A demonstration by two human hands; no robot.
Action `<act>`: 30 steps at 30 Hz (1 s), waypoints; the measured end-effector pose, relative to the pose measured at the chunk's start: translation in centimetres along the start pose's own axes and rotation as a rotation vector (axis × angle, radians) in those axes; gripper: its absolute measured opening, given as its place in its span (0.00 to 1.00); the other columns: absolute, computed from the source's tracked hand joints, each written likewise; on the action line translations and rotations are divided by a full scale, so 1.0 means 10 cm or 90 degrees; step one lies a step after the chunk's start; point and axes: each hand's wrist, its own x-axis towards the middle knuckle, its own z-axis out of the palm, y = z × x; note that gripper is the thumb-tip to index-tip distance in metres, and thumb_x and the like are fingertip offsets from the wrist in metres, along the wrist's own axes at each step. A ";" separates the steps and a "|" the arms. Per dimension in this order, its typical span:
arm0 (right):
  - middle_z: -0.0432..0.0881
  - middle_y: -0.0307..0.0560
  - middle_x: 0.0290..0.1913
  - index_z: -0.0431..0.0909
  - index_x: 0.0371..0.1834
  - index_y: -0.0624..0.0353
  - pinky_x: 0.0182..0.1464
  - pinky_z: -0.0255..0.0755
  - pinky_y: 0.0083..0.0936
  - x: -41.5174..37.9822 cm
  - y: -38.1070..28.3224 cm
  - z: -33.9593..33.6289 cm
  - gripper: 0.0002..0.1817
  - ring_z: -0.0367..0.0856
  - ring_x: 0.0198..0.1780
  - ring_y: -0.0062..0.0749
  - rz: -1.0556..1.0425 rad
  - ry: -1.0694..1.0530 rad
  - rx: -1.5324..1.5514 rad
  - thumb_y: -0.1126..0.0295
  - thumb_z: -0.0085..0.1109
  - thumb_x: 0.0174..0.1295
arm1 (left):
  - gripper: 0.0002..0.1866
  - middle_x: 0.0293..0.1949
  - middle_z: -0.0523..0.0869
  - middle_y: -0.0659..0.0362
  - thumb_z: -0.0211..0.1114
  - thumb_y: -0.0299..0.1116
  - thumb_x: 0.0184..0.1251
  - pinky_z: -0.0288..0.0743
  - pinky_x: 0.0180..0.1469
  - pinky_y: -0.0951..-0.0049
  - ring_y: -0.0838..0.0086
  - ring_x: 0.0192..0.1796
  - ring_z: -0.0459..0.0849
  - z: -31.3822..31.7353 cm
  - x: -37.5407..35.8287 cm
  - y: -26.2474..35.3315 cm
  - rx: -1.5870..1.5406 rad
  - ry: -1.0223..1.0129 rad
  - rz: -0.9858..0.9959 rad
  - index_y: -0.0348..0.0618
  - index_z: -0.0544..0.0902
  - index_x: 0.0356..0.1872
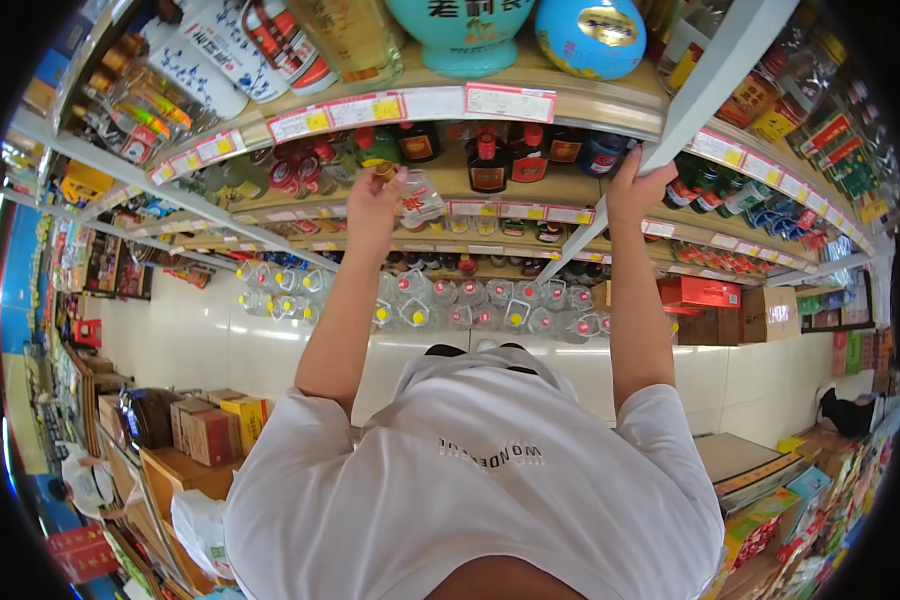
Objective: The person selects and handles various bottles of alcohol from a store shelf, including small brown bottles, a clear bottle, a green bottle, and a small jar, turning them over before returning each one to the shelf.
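Observation:
My left hand [378, 205] is closed round the neck of a clear bottle [420, 200] with a gold cap and red lettering, held at the front of a shelf of bottles. Green and dark bottles stand just behind it. To the right, my right hand [638, 192] grips the white shelf post [682, 105], its fingers wrapped round the edge. Dark bottles with red labels [487, 165] stand on the shelf between my hands. A blue bottle [602, 155] is just left of my right hand.
The upper shelf [450, 104] holds a large turquoise jar [462, 38] and a blue round bottle [592, 36]. Large clear jugs [415, 290] with yellow and red caps stand on the floor. Cartons [208, 430] are at the lower left, and a red box [700, 292] is at the right.

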 end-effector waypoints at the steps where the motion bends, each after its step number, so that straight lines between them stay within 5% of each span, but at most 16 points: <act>1: 0.77 0.63 0.42 0.65 0.53 0.67 0.43 0.71 0.45 0.00 0.02 0.01 0.27 0.79 0.41 0.59 -0.009 0.000 0.002 0.57 0.60 0.62 | 0.13 0.42 0.83 0.58 0.63 0.28 0.67 0.71 0.47 0.80 0.81 0.44 0.78 0.04 0.06 -0.01 0.007 0.009 0.018 0.38 0.70 0.48; 3: 0.75 0.64 0.42 0.65 0.53 0.67 0.44 0.70 0.46 -0.01 0.02 -0.01 0.27 0.77 0.42 0.60 -0.015 -0.010 -0.004 0.56 0.60 0.63 | 0.16 0.43 0.81 0.54 0.63 0.23 0.66 0.72 0.47 0.78 0.78 0.44 0.78 0.11 0.20 -0.09 -0.051 -0.004 0.067 0.39 0.64 0.47; 11: 0.76 0.64 0.40 0.66 0.51 0.66 0.42 0.69 0.48 0.01 -0.02 -0.02 0.24 0.77 0.41 0.62 -0.033 -0.003 -0.033 0.58 0.60 0.63 | 0.19 0.41 0.79 0.54 0.64 0.16 0.55 0.71 0.49 0.71 0.71 0.44 0.79 0.33 0.71 -0.59 0.164 0.003 0.240 0.37 0.69 0.46; 19: 0.76 0.63 0.40 0.65 0.50 0.67 0.41 0.69 0.48 0.02 -0.03 -0.01 0.24 0.77 0.40 0.61 -0.048 0.004 -0.029 0.59 0.60 0.62 | 0.16 0.38 0.80 0.58 0.65 0.12 0.53 0.72 0.45 0.73 0.73 0.40 0.79 0.47 0.91 -0.77 0.113 0.042 0.257 0.38 0.72 0.41; 22: 0.75 0.63 0.41 0.65 0.50 0.67 0.42 0.68 0.48 0.01 0.00 -0.01 0.23 0.76 0.40 0.61 -0.030 -0.011 -0.022 0.59 0.60 0.62 | 0.18 0.38 0.82 0.55 0.67 0.14 0.52 0.73 0.46 0.69 0.70 0.43 0.80 0.56 0.81 -0.59 0.111 0.063 0.160 0.37 0.72 0.42; 30: 0.75 0.62 0.41 0.65 0.51 0.66 0.42 0.68 0.48 0.00 0.01 -0.01 0.24 0.76 0.41 0.61 -0.041 -0.005 -0.035 0.59 0.60 0.62 | 0.19 0.40 0.81 0.54 0.66 0.14 0.53 0.74 0.45 0.70 0.71 0.41 0.79 0.64 0.88 -0.67 0.229 0.102 0.273 0.35 0.73 0.46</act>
